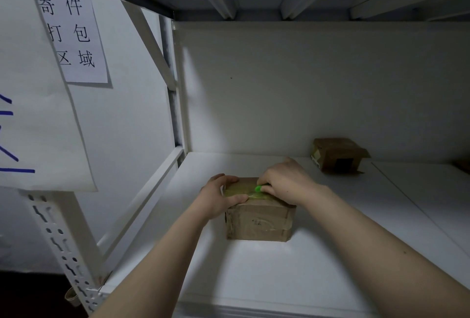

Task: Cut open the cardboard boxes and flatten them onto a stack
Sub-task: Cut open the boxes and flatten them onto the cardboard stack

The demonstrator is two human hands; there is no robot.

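A small taped cardboard box (259, 223) stands on the white shelf board (254, 274) in the middle of the view. My left hand (221, 198) grips its upper left edge, thumb lying across the taped top. My right hand (287, 180) rests on the top's right side and pinches a small green cutter (259, 188), whose tip touches the tape seam. Most of the cutter is hidden under my fingers.
A second cardboard box (338, 156) with loose flaps sits at the back right against the white rear wall. A slotted white shelf post (63, 246) stands at the left, paper signs (71, 30) hang above it, and the upper shelf is close overhead.
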